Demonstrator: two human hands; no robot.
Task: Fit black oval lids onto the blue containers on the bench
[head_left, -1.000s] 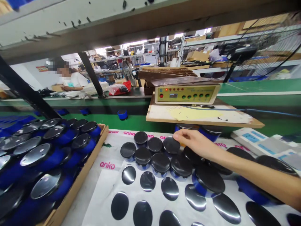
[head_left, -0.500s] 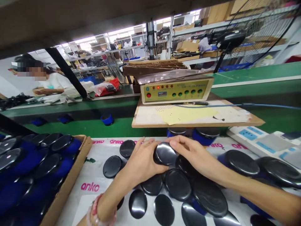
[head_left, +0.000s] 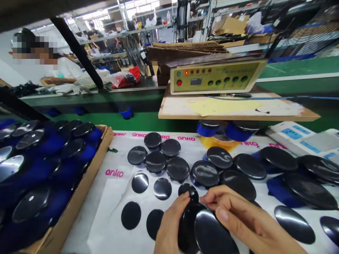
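Your left hand (head_left: 173, 225) and your right hand (head_left: 238, 220) meet at the near edge of the white sheet (head_left: 116, 197), and both are closed on the same black round piece (head_left: 189, 225). The left fingers wrap its left side. The right thumb and fingers pinch its upper right edge, just above a glossy black disc (head_left: 212, 236) that lies against the piece; whether that disc is part of it or a separate sticker, you cannot tell from here.

On the sheet just beyond your hands lie flat black stickers (head_left: 162, 188) in rows, some of them partly hidden by your fingers. Further back on the sheet stands a small cluster of round speakers (head_left: 156, 155) with black tops and blue sides, touching one another. To the right of that cluster, more black-topped speakers (head_left: 238, 169) spread across the sheet, packed close together.

Left of the sheet, touching its edge, sits a cardboard tray (head_left: 79, 208) full of blue speakers with shiny tops. Beyond the sheet a wooden board (head_left: 238, 113) hangs over its far edge and carries a beige control box (head_left: 214, 76) with red and green buttons. Behind the board runs a green conveyor belt (head_left: 148, 121) with a single blue speaker (head_left: 126, 113) on it. On the far side of the belt, to the left, another person (head_left: 60, 68) in a white top sits at a bench.
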